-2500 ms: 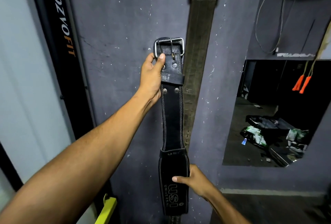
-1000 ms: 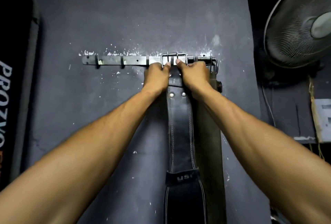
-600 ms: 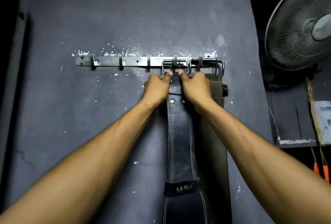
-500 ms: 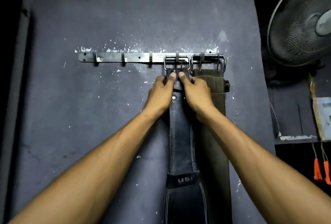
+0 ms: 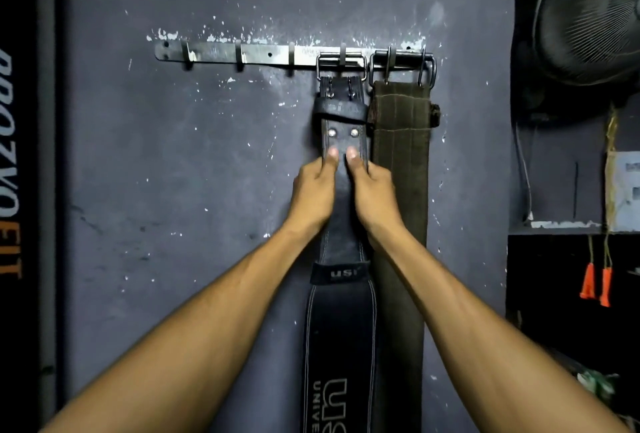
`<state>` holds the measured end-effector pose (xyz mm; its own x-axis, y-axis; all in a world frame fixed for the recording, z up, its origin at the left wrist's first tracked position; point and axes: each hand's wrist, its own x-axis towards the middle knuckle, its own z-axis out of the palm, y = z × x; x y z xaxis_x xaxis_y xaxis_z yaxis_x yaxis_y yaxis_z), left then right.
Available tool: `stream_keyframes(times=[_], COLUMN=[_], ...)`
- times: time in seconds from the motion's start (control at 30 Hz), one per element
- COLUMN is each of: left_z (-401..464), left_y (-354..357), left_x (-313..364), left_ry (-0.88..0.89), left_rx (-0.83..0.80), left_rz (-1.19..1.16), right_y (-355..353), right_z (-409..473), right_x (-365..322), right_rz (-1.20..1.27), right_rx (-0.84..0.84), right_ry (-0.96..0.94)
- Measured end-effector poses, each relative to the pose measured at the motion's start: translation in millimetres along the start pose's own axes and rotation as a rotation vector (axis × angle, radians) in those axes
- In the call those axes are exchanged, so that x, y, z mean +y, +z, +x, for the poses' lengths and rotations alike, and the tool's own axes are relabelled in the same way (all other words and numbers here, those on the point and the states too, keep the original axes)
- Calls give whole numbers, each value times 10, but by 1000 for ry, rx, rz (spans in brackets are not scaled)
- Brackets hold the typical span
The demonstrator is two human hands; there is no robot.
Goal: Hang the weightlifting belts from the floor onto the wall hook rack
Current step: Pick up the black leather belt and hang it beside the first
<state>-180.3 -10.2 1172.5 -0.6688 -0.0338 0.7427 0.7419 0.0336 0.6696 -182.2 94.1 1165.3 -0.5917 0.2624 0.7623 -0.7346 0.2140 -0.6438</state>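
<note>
Black belt (image 5: 341,321) on hook rack (image 5: 263,55), both hands (image 5: 313,195) (image 5: 372,195) gripping it; olive belt (image 5: 400,162) touching alongside.

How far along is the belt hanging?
Done: the olive belt hangs from the hook rack, and the black belt has its buckle over a hook. In hand: the left hand and right hand grip the black belt. Any belts left on the floor are out of view.
</note>
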Motion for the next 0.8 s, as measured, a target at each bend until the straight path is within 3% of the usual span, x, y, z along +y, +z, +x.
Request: stream_keyframes(times=[0.1, 0.17, 0.33, 0.43, 0.6, 0.67, 0.8], left_z=[-497, -783, -1051, -1166, -1861, -2315, -2792], left_y=[-124, -170, -85, -121, -112, -101, -72], left_x=[-388, -628, -606, -482, -733, -905, -943], left_ry=[-62, -108, -42, -23, -252, -333, -327], left_rx=[-152, -212, -13, -22, -25, -28, -6], left_rz=[90, 95, 197, 111, -149, -143, -196], right_y=[-243, -328, -318, -371, -581, -661, -756], right_z=[-501, -739, -955, -1059, -1762, -2119, -2320], right_x=[278, 407, 393, 290, 496, 652, 781], right_rz=[-210, -293, -228, -174, -229, -226, -148], right_rx=[-145, -147, -61, -31, -81, -105, -46], right_ry=[77, 78, -8, -26, 144, 176, 210])
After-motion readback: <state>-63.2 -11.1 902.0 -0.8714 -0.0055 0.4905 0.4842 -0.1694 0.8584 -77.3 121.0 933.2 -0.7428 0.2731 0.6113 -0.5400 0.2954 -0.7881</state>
